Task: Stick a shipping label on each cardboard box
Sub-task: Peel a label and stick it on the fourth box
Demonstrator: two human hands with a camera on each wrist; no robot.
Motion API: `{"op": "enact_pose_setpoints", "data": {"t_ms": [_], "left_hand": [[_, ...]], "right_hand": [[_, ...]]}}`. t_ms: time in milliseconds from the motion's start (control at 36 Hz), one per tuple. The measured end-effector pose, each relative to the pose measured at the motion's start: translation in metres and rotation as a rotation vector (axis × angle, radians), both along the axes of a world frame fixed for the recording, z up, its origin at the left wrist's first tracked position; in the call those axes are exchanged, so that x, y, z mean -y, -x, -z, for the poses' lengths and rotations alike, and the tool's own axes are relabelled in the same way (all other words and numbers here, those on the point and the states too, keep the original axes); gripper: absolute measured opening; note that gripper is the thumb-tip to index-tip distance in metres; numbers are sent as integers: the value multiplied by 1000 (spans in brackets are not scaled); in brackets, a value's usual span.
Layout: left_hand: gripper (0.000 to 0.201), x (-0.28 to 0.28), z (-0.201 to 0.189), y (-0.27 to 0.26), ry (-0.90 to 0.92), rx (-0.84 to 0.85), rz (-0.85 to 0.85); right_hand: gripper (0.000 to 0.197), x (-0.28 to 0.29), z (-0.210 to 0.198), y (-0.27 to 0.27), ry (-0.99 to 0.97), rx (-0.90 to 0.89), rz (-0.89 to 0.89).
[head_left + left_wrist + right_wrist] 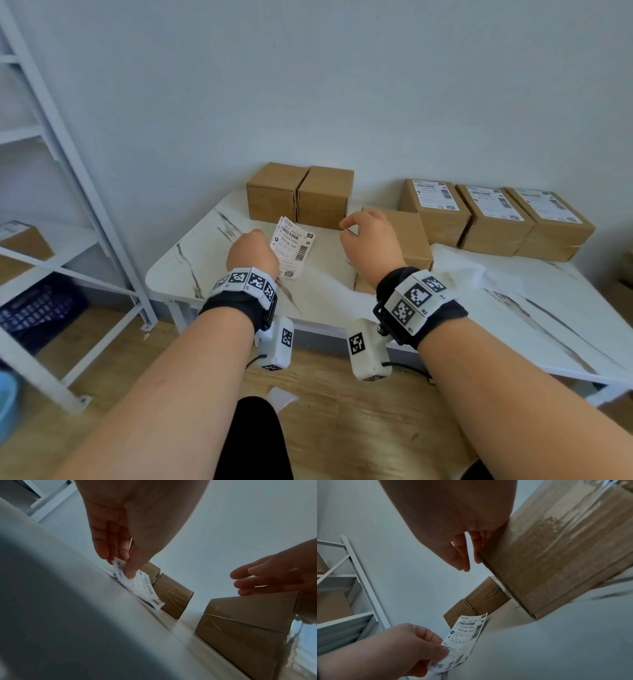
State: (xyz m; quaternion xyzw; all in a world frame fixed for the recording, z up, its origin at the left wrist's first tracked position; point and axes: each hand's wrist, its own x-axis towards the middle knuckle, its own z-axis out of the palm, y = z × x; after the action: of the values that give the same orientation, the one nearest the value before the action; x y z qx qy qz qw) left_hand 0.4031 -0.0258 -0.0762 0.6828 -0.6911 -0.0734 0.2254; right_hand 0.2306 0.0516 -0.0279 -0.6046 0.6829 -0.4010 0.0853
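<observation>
My left hand (251,253) pinches a small stack of white shipping labels (293,248) between thumb and fingers, low over the table (191,260). The wrist views show the same pinch on the labels (142,586) (465,635). My right hand (370,236) hangs with relaxed fingers, holding nothing, over the left top edge of a plain cardboard box (411,236); whether it touches the box (556,547) I cannot tell. Two more plain boxes (275,192) (325,197) stand at the back by the wall. Three boxes with labels (438,209) (493,219) (551,222) sit in a row at the right.
A white metal shelf rack (68,164) stands on the left with a cardboard box (20,240) and a dark crate (37,308) on it. Crumpled white backing paper (459,267) lies on the table to the right. A paper scrap (282,397) lies on the wooden floor.
</observation>
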Motion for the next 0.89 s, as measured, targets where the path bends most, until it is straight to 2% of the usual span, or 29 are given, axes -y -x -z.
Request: {"op": "enact_pose_setpoints", "data": {"t_ms": [278, 389, 556, 667, 778, 889], "left_hand": [[16, -6, -16, 2, 4, -4, -15], [24, -11, -26, 5, 117, -88, -19], [16, -19, -57, 15, 279, -398, 27], [14, -26, -69, 28, 320, -593, 101], [12, -32, -76, 44, 248, -846, 198], [12, -42, -80, 61, 112, -1019, 269]], "right_hand": [[24, -3, -5, -1, -18, 35, -11], [23, -6, -8, 2, 10, 95, -24], [25, -11, -15, 10, 81, 198, -10], [26, -15, -22, 16, 108, 252, 4], [29, -17, -27, 24, 148, 327, 24], [33, -20, -31, 34, 158, 401, 47]]}}
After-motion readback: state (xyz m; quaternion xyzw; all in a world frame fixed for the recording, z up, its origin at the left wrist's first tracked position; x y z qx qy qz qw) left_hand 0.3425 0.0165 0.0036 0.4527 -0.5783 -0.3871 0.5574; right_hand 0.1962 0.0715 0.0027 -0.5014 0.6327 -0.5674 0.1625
